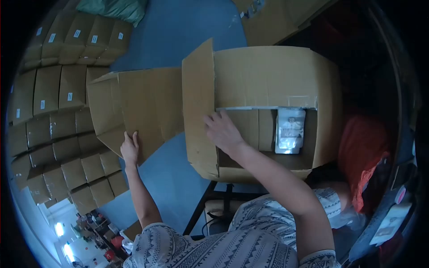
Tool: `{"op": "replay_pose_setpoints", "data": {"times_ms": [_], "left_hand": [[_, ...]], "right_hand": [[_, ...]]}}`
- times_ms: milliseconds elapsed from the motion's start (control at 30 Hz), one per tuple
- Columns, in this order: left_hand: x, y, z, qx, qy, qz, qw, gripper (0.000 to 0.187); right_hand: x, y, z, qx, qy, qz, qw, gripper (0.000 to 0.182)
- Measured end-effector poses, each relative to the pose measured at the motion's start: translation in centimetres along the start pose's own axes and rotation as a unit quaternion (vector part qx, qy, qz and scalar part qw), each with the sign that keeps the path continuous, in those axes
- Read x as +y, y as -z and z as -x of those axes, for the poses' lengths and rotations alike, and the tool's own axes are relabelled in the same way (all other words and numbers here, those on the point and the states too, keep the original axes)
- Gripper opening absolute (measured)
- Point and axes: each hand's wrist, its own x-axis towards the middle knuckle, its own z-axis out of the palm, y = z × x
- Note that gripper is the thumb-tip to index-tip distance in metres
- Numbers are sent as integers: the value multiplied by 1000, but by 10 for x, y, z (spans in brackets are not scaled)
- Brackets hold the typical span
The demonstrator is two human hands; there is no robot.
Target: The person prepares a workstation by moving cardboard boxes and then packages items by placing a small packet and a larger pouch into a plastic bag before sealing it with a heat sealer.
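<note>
A large cardboard box [268,71] lies before me, its opening showing a stack of silvery packets [291,129] inside at the right. My right hand [223,131] is at the left edge of the opening, fingers apart and bent near the box's flap; nothing shows in it. On the left, a smaller piece of folded cardboard [147,102], like an open box, stands against the large box. My left hand [130,148] grips its lower edge, with the thumb and a finger on the near side.
Stacked cartons [47,89] with white labels fill the left side. A green bag [114,9] lies at the top left. Red cloth [364,156] hangs right of the large box. More cardboard [277,20] stands behind, and a shelf of goods is at the lower left.
</note>
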Motion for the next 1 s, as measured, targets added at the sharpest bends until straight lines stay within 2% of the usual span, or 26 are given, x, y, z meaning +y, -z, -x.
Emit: {"op": "replay_pose_setpoints", "data": {"times_ms": [67, 100, 200, 267, 333, 367, 400, 467, 533, 600, 667, 700, 733, 767, 867, 900, 967, 1000], "left_hand": [[-7, 48, 28, -68, -44, 15, 997, 53], [13, 18, 50, -93, -40, 58, 993, 52], [32, 29, 114, -134, -86, 80, 984, 40], [47, 13, 146, -152, -105, 96, 978, 36], [46, 1, 174, -94, -110, 183, 972, 31], [41, 1, 181, -94, -101, 183, 973, 31], [37, -1, 184, -125, -62, 169, 976, 31], [38, -4, 201, -159, -18, 161, 974, 33], [46, -9, 205, -48, -92, 141, 985, 30], [40, -9, 197, -68, -95, 141, 983, 30], [43, -10, 187, -82, -103, 146, 981, 30], [47, -7, 187, -56, -146, 150, 976, 29], [51, -6, 185, -26, -192, 155, 969, 30], [49, -7, 190, -21, -192, 159, 968, 30], [42, -15, 214, 11, -194, 185, 963, 29], [40, -21, 224, 4, -189, 202, 961, 28], [38, -23, 232, -4, -185, 213, 959, 28], [44, -21, 227, -74, -149, 182, 969, 30]], "right_hand": [[1, 14, 2, -12, 11, 4, 1000, 23], [11, 0, 8, -34, 14, 27, 999, 23], [3, -1, 5, 23, 22, 18, 999, 21], [3, -4, 3, 40, 20, 6, 999, 23], [-3, -2, 9, 24, 10, 15, 1000, 25], [-5, 1, 11, 16, -5, 27, 999, 28], [-5, 4, 16, 16, 0, 29, 999, 28], [-5, 9, 36, 19, -25, -84, 996, 35], [3, 11, 61, 37, -34, -77, 996, 38], [9, 16, 92, 52, -41, -77, 995, 41], [22, 22, 120, 31, -86, -152, 984, 41], [25, 25, 134, 30, -85, -148, 985, 41], [28, 28, 145, 38, -124, -155, 979, 37], [32, 30, 158, 47, -163, -163, 972, 32], [41, 20, 194, 74, -201, -159, 964, 25], [42, 19, 207, 74, -200, -156, 965, 25], [36, 16, 232, 91, -269, -186, 941, 20], [30, 18, 247, 94, -271, -185, 940, 20]]}}
